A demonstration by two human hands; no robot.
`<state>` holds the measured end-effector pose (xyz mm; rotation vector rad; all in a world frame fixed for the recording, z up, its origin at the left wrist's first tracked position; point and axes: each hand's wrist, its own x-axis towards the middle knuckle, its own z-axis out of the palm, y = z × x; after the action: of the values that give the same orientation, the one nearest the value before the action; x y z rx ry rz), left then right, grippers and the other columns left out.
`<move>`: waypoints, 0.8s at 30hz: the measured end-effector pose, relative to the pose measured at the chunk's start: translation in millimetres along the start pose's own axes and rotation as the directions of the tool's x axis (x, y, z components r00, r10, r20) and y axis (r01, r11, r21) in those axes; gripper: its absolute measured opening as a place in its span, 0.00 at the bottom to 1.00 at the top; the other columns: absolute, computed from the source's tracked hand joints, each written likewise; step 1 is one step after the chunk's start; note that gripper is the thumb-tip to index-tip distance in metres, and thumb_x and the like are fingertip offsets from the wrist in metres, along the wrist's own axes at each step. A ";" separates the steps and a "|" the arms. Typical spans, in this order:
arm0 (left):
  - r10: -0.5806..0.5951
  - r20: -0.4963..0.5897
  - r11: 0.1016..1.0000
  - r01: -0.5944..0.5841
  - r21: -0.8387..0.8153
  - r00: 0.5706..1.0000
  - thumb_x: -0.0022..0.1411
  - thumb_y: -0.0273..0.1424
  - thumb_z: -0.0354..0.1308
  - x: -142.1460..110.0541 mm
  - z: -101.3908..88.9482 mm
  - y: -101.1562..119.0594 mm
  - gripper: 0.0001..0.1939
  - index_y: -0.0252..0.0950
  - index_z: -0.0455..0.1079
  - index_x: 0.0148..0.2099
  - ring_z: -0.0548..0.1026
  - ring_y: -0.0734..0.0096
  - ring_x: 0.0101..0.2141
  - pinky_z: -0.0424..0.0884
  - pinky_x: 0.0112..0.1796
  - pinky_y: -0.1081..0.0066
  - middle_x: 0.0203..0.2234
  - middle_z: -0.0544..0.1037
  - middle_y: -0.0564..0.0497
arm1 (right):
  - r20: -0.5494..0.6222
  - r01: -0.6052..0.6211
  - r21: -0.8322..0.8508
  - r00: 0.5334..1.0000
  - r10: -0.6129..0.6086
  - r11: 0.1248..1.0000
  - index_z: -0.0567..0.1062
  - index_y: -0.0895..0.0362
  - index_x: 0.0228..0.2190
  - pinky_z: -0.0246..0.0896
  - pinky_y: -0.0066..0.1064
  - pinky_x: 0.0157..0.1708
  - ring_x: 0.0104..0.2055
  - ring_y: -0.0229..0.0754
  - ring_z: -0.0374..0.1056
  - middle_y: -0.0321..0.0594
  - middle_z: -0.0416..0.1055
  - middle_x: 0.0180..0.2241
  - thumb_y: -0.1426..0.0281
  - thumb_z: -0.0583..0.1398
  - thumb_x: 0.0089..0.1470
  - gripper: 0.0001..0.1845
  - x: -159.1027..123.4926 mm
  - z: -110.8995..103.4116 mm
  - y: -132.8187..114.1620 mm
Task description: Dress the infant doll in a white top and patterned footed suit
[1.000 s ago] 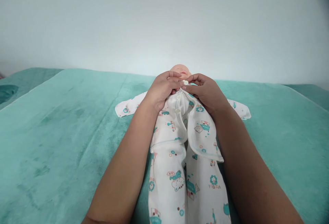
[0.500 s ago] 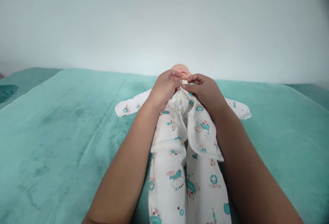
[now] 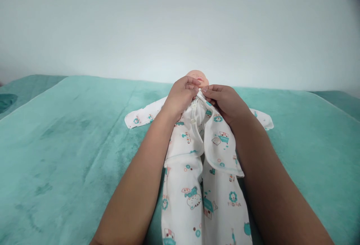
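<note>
A baby doll [image 3: 197, 75] lies on its back, its head away from me. It wears a white printed baby jacket [image 3: 184, 140] and matching trousers [image 3: 182, 192]. My left hand [image 3: 181, 96] pinches the jacket's collar edge just below the doll's chin. Opposite it, my right hand [image 3: 222, 98] pinches the other side of the collar, its fingertips almost meeting the left ones. Lower down, the jacket front hangs apart, with small fasteners visible along the inner edge. My fingers partly hide the fastening at the neck.
A green plush blanket [image 3: 70, 155] spreads under the doll and to both sides. Both jacket sleeves [image 3: 144, 113] stretch outward on it. A pale wall [image 3: 180, 23] rises behind the far edge.
My right hand's fingers have closed in on the collar, covering more of the white edge at the neck. My left hand has barely moved.
</note>
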<state>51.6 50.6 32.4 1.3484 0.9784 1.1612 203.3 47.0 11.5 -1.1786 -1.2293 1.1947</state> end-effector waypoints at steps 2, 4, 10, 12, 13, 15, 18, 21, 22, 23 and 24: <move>0.027 0.014 0.998 -0.027 0.051 1.000 0.55 0.18 0.53 1.4 0.4 -1.8 0.09 0.36 0.67 0.36 0.66 0.76 0.25 0.64 0.30 0.72 0.27 0.70 0.53 | 0.016 -0.041 0.039 0.999 0.040 0.998 0.70 0.57 0.20 0.46 0.27 0.20 0.21 0.31 0.51 0.31 0.58 0.19 0.67 0.69 0.42 0.13 -1.3 -0.4 -1.5; 0.085 0.021 0.988 -0.087 0.128 0.996 0.56 0.18 0.52 3.3 1.0 -4.5 0.09 0.36 0.67 0.36 0.68 0.75 0.27 0.65 0.31 0.72 0.28 0.72 0.53 | 0.025 -0.073 0.078 0.997 0.071 0.994 0.70 0.57 0.20 0.46 0.27 0.20 0.21 0.31 0.51 0.31 0.59 0.19 0.69 0.69 0.41 0.13 -3.0 -0.6 -3.1; 0.326 -0.034 0.846 -0.276 0.456 0.945 0.56 0.16 0.49 3.8 5.2 -8.8 0.12 0.38 0.66 0.35 0.71 0.70 0.35 0.67 0.41 0.67 0.33 0.75 0.52 | 0.042 -0.132 0.165 0.991 0.127 0.977 0.69 0.57 0.19 0.47 0.26 0.18 0.20 0.30 0.52 0.31 0.59 0.20 0.70 0.69 0.41 0.13 -5.7 1.0 -6.7; 0.333 -0.037 0.827 -0.273 0.492 0.942 0.56 0.16 0.48 2.8 6.4 -7.7 0.12 0.38 0.65 0.35 0.71 0.69 0.36 0.67 0.42 0.67 0.34 0.75 0.52 | 0.009 -0.121 0.135 0.993 0.120 0.983 0.69 0.57 0.19 0.47 0.26 0.18 0.20 0.30 0.52 0.32 0.60 0.20 0.69 0.69 0.42 0.13 -4.8 2.1 -6.7; 0.324 -0.045 0.827 -0.260 0.498 0.945 0.56 0.15 0.48 2.6 6.8 -7.1 0.12 0.38 0.65 0.34 0.71 0.69 0.36 0.67 0.41 0.67 0.34 0.75 0.52 | -0.018 -0.101 0.113 0.994 0.103 0.989 0.69 0.58 0.20 0.47 0.26 0.18 0.20 0.30 0.53 0.32 0.61 0.20 0.69 0.69 0.42 0.13 -4.2 2.8 -6.5; 0.308 -0.073 0.833 -0.232 0.502 0.948 0.55 0.15 0.48 2.8 7.0 -5.9 0.12 0.38 0.65 0.33 0.72 0.69 0.37 0.67 0.41 0.68 0.34 0.76 0.52 | -0.073 -0.052 0.065 0.996 0.056 0.997 0.70 0.57 0.21 0.48 0.26 0.19 0.21 0.30 0.54 0.32 0.62 0.21 0.68 0.69 0.42 0.12 -3.0 4.4 -6.0; 0.304 -0.132 0.854 -0.208 0.477 0.944 0.53 0.15 0.49 2.9 6.0 -5.1 0.12 0.38 0.65 0.33 0.72 0.70 0.36 0.67 0.40 0.70 0.33 0.75 0.53 | -0.162 0.008 0.005 0.987 -0.007 1.000 0.72 0.56 0.25 0.51 0.26 0.21 0.22 0.31 0.57 0.32 0.65 0.21 0.66 0.67 0.44 0.10 -3.2 8.3 -6.2; 0.280 -0.203 0.892 -0.176 0.417 0.938 0.52 0.15 0.50 -1.3 3.3 -5.5 0.12 0.38 0.66 0.33 0.71 0.71 0.35 0.67 0.38 0.72 0.33 0.75 0.53 | -0.286 0.088 -0.150 0.950 -0.128 0.985 0.71 0.55 0.27 0.55 0.28 0.25 0.23 0.34 0.59 0.33 0.67 0.22 0.65 0.63 0.49 0.07 -8.9 14.5 -8.7; 0.268 -0.219 0.902 -0.165 0.399 0.938 0.52 0.16 0.50 -4.5 2.0 -5.8 0.11 0.37 0.66 0.33 0.71 0.71 0.35 0.67 0.37 0.72 0.33 0.75 0.53 | -0.319 0.128 -0.235 0.926 -0.201 0.964 0.70 0.54 0.27 0.56 0.29 0.27 0.24 0.35 0.60 0.33 0.68 0.24 0.66 0.62 0.50 0.06 -12.8 16.9 -9.9; 0.254 -0.230 0.911 -0.153 0.382 0.939 0.52 0.17 0.51 -8.8 0.5 -6.0 0.11 0.37 0.66 0.33 0.71 0.72 0.34 0.67 0.36 0.72 0.32 0.75 0.53 | -0.333 0.164 -0.325 0.902 -0.275 0.931 0.69 0.54 0.27 0.57 0.30 0.29 0.25 0.35 0.60 0.34 0.68 0.25 0.67 0.61 0.50 0.05 -17.9 19.4 -11.1; 0.237 -0.232 0.921 -0.142 0.364 0.943 0.52 0.18 0.52 -14.3 -1.3 -6.2 0.09 0.37 0.67 0.33 0.71 0.72 0.33 0.66 0.35 0.72 0.31 0.75 0.53 | -0.325 0.190 -0.411 0.883 -0.338 0.892 0.68 0.54 0.28 0.57 0.31 0.31 0.26 0.36 0.61 0.34 0.69 0.27 0.67 0.61 0.51 0.05 -24.2 21.8 -12.2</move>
<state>47.8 37.7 24.5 1.6174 1.3169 1.3979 181.7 22.2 23.0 -1.3837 -1.2852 0.4933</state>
